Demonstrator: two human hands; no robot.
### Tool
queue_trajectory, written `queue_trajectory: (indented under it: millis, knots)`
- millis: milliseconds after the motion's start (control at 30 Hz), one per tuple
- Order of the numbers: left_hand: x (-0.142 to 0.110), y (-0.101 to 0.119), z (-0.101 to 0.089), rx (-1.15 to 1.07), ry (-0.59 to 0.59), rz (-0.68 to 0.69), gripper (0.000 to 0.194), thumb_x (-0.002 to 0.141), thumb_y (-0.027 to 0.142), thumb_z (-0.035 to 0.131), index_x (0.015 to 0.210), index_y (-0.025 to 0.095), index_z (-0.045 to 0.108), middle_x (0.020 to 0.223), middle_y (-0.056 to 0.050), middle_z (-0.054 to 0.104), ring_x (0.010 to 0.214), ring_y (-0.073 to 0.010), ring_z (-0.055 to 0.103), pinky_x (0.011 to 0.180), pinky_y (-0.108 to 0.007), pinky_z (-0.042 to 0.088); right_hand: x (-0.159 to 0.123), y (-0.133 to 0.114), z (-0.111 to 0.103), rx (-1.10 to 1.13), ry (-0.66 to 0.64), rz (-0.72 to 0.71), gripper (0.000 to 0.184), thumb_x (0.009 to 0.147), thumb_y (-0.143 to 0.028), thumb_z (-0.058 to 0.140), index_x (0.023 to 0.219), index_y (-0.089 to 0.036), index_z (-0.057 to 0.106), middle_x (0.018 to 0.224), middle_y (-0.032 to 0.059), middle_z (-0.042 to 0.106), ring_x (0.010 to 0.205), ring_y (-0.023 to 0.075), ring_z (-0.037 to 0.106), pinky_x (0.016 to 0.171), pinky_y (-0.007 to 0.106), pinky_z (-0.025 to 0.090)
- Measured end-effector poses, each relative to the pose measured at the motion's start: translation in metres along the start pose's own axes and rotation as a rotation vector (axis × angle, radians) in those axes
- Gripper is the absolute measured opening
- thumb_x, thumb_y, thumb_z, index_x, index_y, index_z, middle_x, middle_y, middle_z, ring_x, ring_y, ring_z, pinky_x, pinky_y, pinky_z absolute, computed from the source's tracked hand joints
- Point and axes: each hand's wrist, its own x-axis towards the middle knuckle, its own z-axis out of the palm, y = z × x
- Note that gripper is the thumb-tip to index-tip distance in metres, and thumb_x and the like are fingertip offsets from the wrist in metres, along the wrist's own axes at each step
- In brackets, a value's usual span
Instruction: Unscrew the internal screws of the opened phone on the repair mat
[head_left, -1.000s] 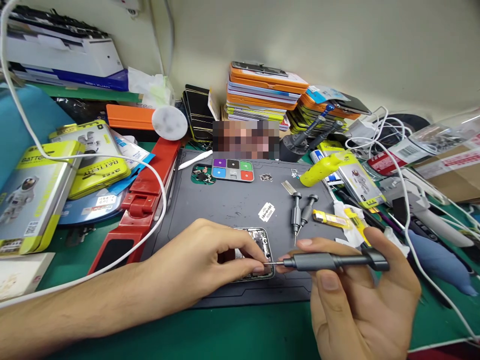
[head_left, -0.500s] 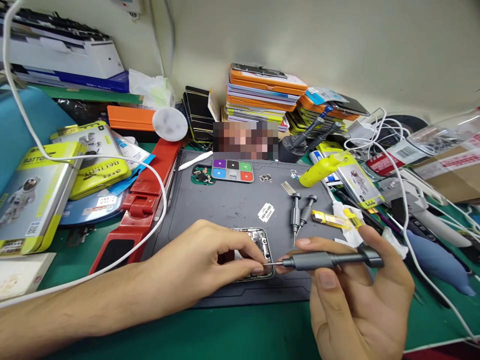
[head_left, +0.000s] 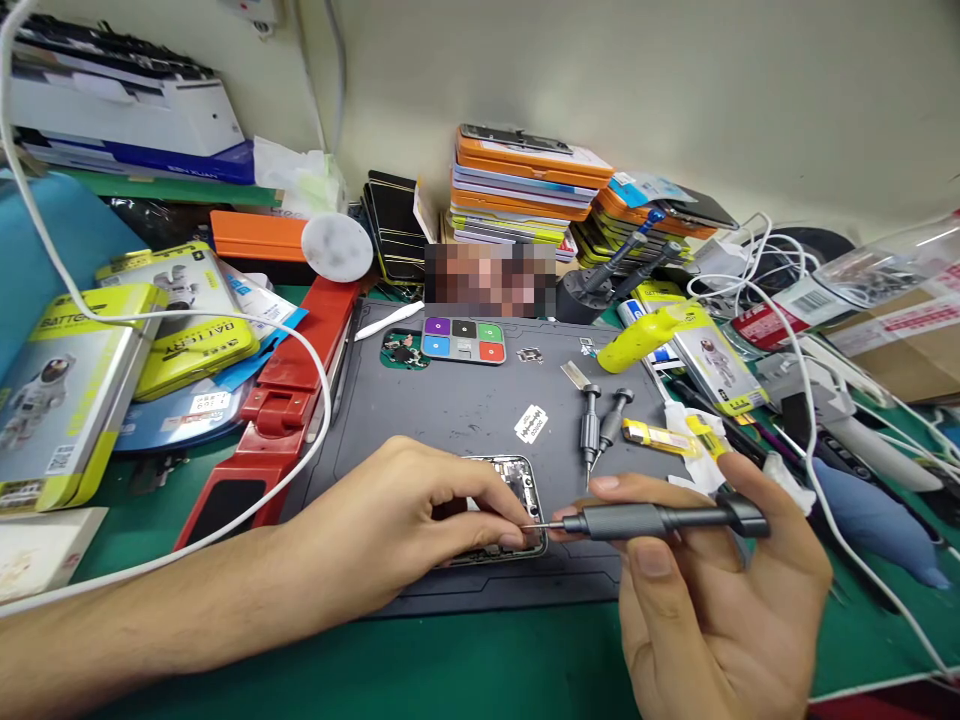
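An opened phone [head_left: 516,480] with its insides showing lies on the grey work mat [head_left: 465,410]. My left hand [head_left: 405,530] rests over the phone with its fingers pinched together at the tip of a grey screwdriver [head_left: 652,519]; whatever they pinch is too small to make out. My right hand [head_left: 712,600] grips that screwdriver, which lies almost level and points left at the phone's lower right corner.
Two more grey screwdrivers [head_left: 600,425] lie on the mat beside a small white label [head_left: 531,423] and a coloured parts tray [head_left: 463,340]. A red tool [head_left: 281,405], yellow battery boxes [head_left: 71,370], stacked phone cases [head_left: 525,185], white cables [head_left: 795,330] and a yellow tool [head_left: 649,335] crowd the bench.
Almost nothing differs. Both hands keep their places at the phone, and the screwdriver has shifted only slightly to the left.
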Motion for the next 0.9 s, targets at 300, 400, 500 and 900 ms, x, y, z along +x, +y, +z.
queue_trajectory:
  millis: [300, 400, 500, 900]
  knots:
    - [-0.0001, 0.0001, 0.0006, -0.005, -0.006, -0.017, 0.013, 0.105, 0.021, 0.073, 0.105, 0.023, 0.085, 0.107, 0.007, 0.088, 0.097, -0.0096, 0.082, 0.086, -0.010, 0.055, 0.0015, 0.0020, -0.0013, 0.000, 0.012, 0.021, 0.052, 0.104, -0.020, 0.068, 0.151, -0.037, 0.055, 0.107, 0.0025, 0.081, 0.106, 0.0189, 0.078, 0.081, 0.029, 0.067]
    - [0.0000, 0.0006, 0.0002, -0.021, -0.007, -0.033, 0.012, 0.104, 0.021, 0.074, 0.103, 0.023, 0.086, 0.104, 0.007, 0.088, 0.092, -0.0082, 0.080, 0.081, -0.009, 0.053, 0.0013, 0.0021, -0.0016, 0.010, 0.022, 0.029, 0.051, 0.104, -0.021, 0.069, 0.151, -0.037, 0.056, 0.108, 0.0027, 0.081, 0.105, 0.0196, 0.078, 0.080, 0.030, 0.068]
    - [0.0005, 0.0018, -0.0002, -0.046, -0.011, -0.058, 0.011, 0.103, 0.023, 0.075, 0.102, 0.023, 0.087, 0.101, 0.007, 0.088, 0.085, -0.0073, 0.077, 0.072, -0.009, 0.051, 0.0011, 0.0018, -0.0016, 0.021, 0.025, 0.034, 0.051, 0.104, -0.022, 0.070, 0.151, -0.037, 0.056, 0.108, 0.0025, 0.081, 0.105, 0.0197, 0.078, 0.083, 0.033, 0.069]
    - [0.0016, 0.0040, -0.0004, -0.077, -0.018, -0.105, 0.014, 0.102, 0.022, 0.075, 0.104, 0.024, 0.088, 0.096, 0.006, 0.087, 0.076, -0.0080, 0.074, 0.067, -0.011, 0.052, 0.0026, 0.0043, -0.0019, 0.036, -0.010, 0.026, 0.053, 0.105, -0.019, 0.068, 0.153, -0.038, 0.055, 0.109, 0.0016, 0.082, 0.107, 0.0168, 0.078, 0.086, 0.027, 0.067]
